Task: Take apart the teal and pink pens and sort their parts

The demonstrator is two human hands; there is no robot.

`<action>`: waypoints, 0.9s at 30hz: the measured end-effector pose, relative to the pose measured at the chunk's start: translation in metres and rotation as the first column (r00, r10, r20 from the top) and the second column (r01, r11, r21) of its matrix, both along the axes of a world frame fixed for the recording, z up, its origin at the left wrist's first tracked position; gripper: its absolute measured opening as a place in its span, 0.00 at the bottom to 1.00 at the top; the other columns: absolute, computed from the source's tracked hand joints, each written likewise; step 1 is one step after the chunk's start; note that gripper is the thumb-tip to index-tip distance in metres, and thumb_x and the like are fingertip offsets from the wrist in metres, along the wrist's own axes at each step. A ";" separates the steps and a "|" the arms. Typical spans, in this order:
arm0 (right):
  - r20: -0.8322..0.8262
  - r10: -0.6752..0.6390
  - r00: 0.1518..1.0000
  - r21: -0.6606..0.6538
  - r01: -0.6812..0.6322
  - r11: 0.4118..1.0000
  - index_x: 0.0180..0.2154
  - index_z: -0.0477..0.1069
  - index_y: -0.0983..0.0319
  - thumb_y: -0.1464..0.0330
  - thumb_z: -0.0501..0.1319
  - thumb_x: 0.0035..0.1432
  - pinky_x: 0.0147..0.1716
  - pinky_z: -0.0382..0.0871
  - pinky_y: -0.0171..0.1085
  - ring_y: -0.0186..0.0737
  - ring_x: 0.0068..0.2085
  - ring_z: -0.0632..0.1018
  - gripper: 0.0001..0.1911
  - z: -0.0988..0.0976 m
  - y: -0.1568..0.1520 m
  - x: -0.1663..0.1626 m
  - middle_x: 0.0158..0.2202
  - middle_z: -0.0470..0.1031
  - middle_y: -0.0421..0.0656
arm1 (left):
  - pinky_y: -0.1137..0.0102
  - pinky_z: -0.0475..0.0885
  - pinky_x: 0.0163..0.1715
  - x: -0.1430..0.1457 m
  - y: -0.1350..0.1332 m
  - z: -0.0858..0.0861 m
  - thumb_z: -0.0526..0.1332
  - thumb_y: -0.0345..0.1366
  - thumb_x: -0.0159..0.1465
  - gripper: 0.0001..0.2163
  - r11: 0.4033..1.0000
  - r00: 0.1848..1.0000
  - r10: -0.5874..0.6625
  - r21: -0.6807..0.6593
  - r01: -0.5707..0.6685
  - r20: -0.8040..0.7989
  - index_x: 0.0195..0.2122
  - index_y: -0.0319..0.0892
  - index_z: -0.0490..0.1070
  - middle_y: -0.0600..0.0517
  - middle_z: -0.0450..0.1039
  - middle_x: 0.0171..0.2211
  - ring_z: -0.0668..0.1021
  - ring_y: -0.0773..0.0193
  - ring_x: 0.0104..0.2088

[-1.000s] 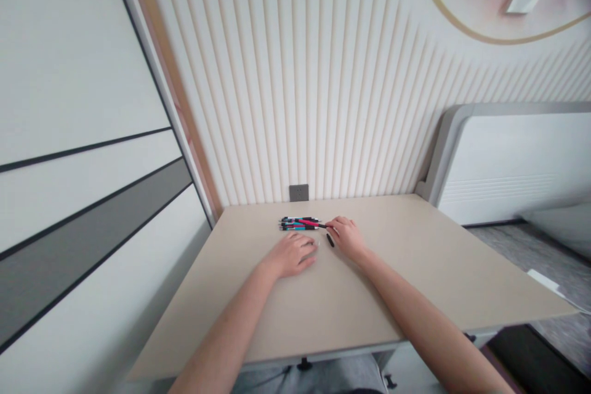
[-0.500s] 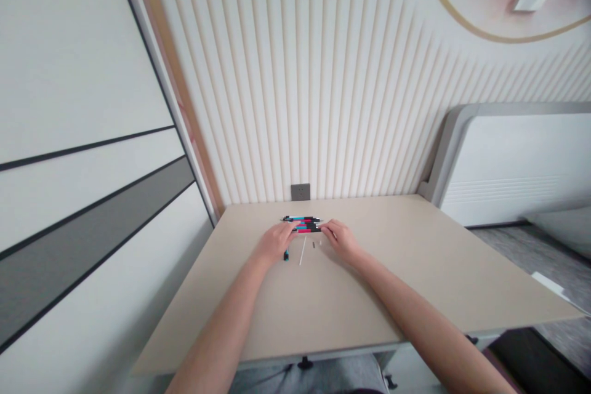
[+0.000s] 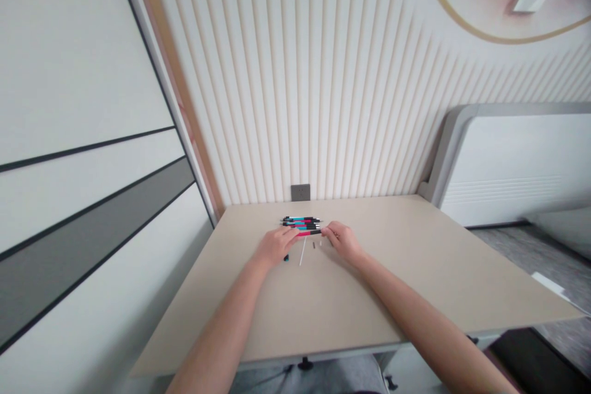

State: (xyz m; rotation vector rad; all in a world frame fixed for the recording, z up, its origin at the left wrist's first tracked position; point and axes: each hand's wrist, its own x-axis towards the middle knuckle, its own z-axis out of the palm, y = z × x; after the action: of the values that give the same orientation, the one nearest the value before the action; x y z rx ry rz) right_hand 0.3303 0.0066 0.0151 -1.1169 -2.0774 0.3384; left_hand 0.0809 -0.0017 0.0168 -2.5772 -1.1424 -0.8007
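Working left to right from my feed. Far left, a white wall panel with a grey band (image 3: pixel 92 240) runs down past the tabletop (image 3: pixel 462 271), a smooth, matte beige slab. The left hand (image 3: pixel 277 246) sits near its centre, fingers stretched forward and close together over the left end of the lowest pen; can't tell if they grip it. A small teal-and-black pen part (image 3: pixel 286 257) lies just below that hand. The pens (image 3: pixel 301 222), slim barrels in black, cyan and pink, lie side by side in a tight row, centred and nearer the far edge. Behind them, a grey wall socket (image 3: pixel 300 192) sits low on the ribbed wall. Just below the row lie a thin white rod (image 3: pixel 303 251), a tiny dark piece (image 3: pixel 313 245) and a tiny pale piece (image 3: pixel 320 243). The right hand (image 3: pixel 344 241) has its fingertips together at the lowest pen's right end, touching it; pinch unclear. My read: both hands are working on that one pen, so the next move calls for a steady hold on the narrow barrel, clear of the loose bits. Far right, a padded bed headboard (image 3: pixel 508 166).
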 end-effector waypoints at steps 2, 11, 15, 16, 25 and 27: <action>-0.011 0.040 0.999 0.029 -0.040 0.999 0.30 0.73 0.60 0.58 0.46 0.69 0.38 0.66 0.35 0.39 0.35 0.74 0.23 0.002 -0.001 0.001 0.31 0.74 0.45 | 0.69 0.73 0.39 -0.001 0.001 -0.002 0.48 0.41 0.72 0.15 0.999 0.999 -0.029 -0.017 0.029 0.019 0.45 0.43 0.72 0.48 0.76 0.37 0.78 0.63 0.38; -0.001 0.147 0.989 0.018 -0.147 0.989 0.32 0.73 0.61 0.56 0.48 0.68 0.41 0.65 0.37 0.40 0.37 0.73 0.22 0.001 -0.006 0.001 0.32 0.74 0.45 | 0.69 0.73 0.40 -0.003 0.001 0.000 0.47 0.40 0.72 0.15 0.999 0.999 0.032 -0.039 -0.031 0.022 0.40 0.42 0.73 0.48 0.75 0.38 0.77 0.63 0.39; -0.026 0.106 0.994 -0.055 -0.108 0.993 0.32 0.72 0.62 0.60 0.43 0.70 0.38 0.64 0.35 0.38 0.34 0.74 0.24 -0.004 -0.007 -0.005 0.31 0.75 0.45 | 0.70 0.73 0.41 -0.003 0.000 0.002 0.48 0.42 0.71 0.14 0.997 0.997 0.073 -0.031 -0.073 0.005 0.43 0.43 0.71 0.48 0.73 0.40 0.77 0.63 0.40; -0.036 0.084 0.996 -0.075 -0.087 0.993 0.31 0.72 0.62 0.60 0.43 0.70 0.37 0.64 0.35 0.38 0.33 0.74 0.25 -0.006 -0.006 -0.007 0.30 0.75 0.45 | 0.70 0.73 0.41 -0.002 0.000 0.002 0.48 0.42 0.71 0.14 0.997 0.997 0.075 -0.032 -0.075 -0.002 0.44 0.43 0.71 0.48 0.72 0.40 0.77 0.63 0.40; -0.179 0.004 0.984 -0.192 -0.039 0.981 0.24 0.69 0.63 0.55 0.47 0.66 0.25 0.56 0.32 0.34 0.23 0.67 0.27 -0.013 0.006 -0.003 0.19 0.66 0.38 | 0.69 0.73 0.37 -0.001 0.000 0.001 0.48 0.41 0.72 0.14 1.000 1.000 0.002 0.020 -0.002 -0.005 0.42 0.42 0.72 0.49 0.74 0.36 0.77 0.63 0.36; -0.164 0.037 0.986 -0.139 -0.060 0.989 0.24 0.70 0.63 0.56 0.48 0.66 0.27 0.58 0.33 0.34 0.24 0.68 0.25 -0.012 0.006 -0.001 0.20 0.68 0.39 | 0.70 0.73 0.36 -0.001 0.000 0.000 0.48 0.41 0.72 0.14 1.000 1.000 0.005 0.019 -0.005 -0.020 0.42 0.42 0.72 0.49 0.74 0.35 0.77 0.64 0.35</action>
State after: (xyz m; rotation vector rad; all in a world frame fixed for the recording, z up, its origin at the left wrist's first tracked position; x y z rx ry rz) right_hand 0.3290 0.0126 0.0028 -1.0857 -1.9639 0.5909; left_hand 0.0794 -0.0015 0.0170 -2.5603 -1.1291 -0.7785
